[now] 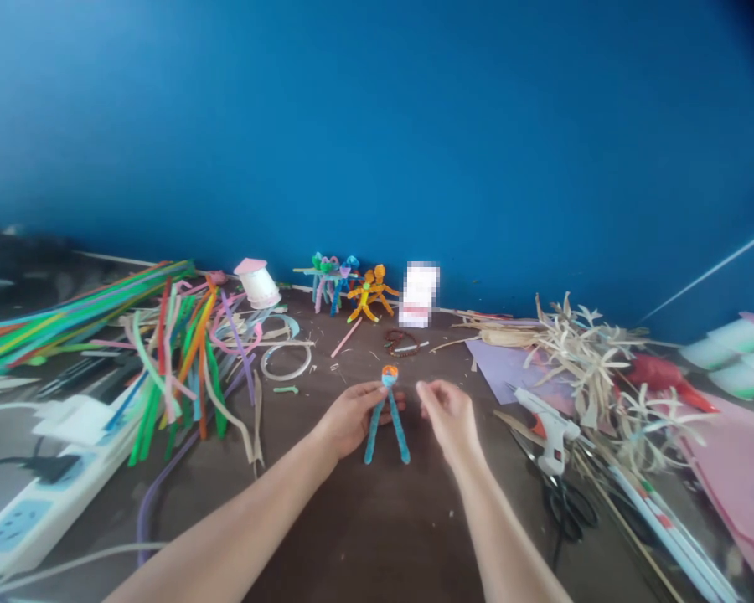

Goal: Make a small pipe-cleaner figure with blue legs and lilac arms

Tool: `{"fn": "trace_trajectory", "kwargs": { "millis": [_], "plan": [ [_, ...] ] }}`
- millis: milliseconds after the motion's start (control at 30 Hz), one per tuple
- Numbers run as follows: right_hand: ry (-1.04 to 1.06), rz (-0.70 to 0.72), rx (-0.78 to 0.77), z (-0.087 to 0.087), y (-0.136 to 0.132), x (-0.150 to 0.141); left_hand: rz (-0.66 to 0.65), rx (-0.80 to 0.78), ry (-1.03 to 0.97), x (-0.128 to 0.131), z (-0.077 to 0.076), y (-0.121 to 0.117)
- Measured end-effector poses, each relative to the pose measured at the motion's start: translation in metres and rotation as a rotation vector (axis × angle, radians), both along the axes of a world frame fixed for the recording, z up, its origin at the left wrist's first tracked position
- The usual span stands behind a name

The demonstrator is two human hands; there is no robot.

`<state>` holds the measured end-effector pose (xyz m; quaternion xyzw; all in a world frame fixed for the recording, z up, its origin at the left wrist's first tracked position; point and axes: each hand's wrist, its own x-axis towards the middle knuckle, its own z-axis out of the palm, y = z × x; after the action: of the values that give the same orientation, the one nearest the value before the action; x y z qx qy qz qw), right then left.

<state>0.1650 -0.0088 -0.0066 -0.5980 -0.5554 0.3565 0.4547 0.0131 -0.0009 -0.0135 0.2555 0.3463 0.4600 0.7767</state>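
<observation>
My left hand (350,416) pinches a small pipe-cleaner figure (386,416) near its top. The figure has an orange loop head and two blue legs that hang down and spread apart above the dark tabletop. My right hand (447,412) hovers just to the right of the figure's head, fingers loosely curled with thumb and forefinger close together; it does not touch the figure and nothing shows in it.
Finished pipe-cleaner figures (350,286) stand against the blue wall. A heap of coloured pipe cleaners (176,352) and a white power strip (43,502) lie to the left. A glue gun (550,429), scissors (565,502), dried leaf strips (578,343) and pink paper (735,469) lie to the right.
</observation>
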Motion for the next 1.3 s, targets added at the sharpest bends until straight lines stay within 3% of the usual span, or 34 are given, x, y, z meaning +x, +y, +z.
{"fn": "trace_trajectory", "kwargs": {
  "millis": [100,200,400,567,700,833,900,1000,1067,1200,1300],
  "plan": [
    [-0.219,0.166,-0.013,0.003,-0.007,-0.006,0.095,-0.004,0.024,0.002,0.003,-0.001],
    [-0.318,0.187,0.002,0.004,-0.010,-0.012,0.107,-0.016,-0.016,0.002,0.002,0.000],
    [-0.038,0.269,-0.148,0.003,-0.008,-0.015,0.094,-0.093,-0.057,-0.001,0.000,0.003],
    [0.149,0.324,-0.202,0.004,-0.011,-0.021,0.111,-0.044,-0.036,0.003,0.004,-0.002],
    [0.251,0.379,-0.201,0.004,-0.013,-0.025,0.052,0.014,0.023,0.008,0.004,-0.008],
    [0.396,0.400,-0.346,0.001,-0.013,-0.028,-0.032,0.042,0.042,0.007,0.005,-0.007],
    [0.421,0.402,-0.379,-0.001,-0.013,-0.030,-0.051,0.056,0.049,0.005,0.007,-0.006],
    [0.364,0.337,-0.298,-0.004,-0.011,-0.031,-0.045,0.121,0.083,0.006,0.007,-0.005],
    [0.277,0.262,-0.221,-0.004,-0.009,-0.028,-0.003,0.169,0.149,0.007,0.004,-0.006],
    [0.124,0.164,-0.162,0.001,-0.001,-0.013,0.415,0.279,0.400,0.006,-0.003,-0.005],
    [0.033,0.154,-0.119,0.003,0.003,-0.004,0.555,0.398,0.563,0.001,0.002,-0.004]
  ]
}}
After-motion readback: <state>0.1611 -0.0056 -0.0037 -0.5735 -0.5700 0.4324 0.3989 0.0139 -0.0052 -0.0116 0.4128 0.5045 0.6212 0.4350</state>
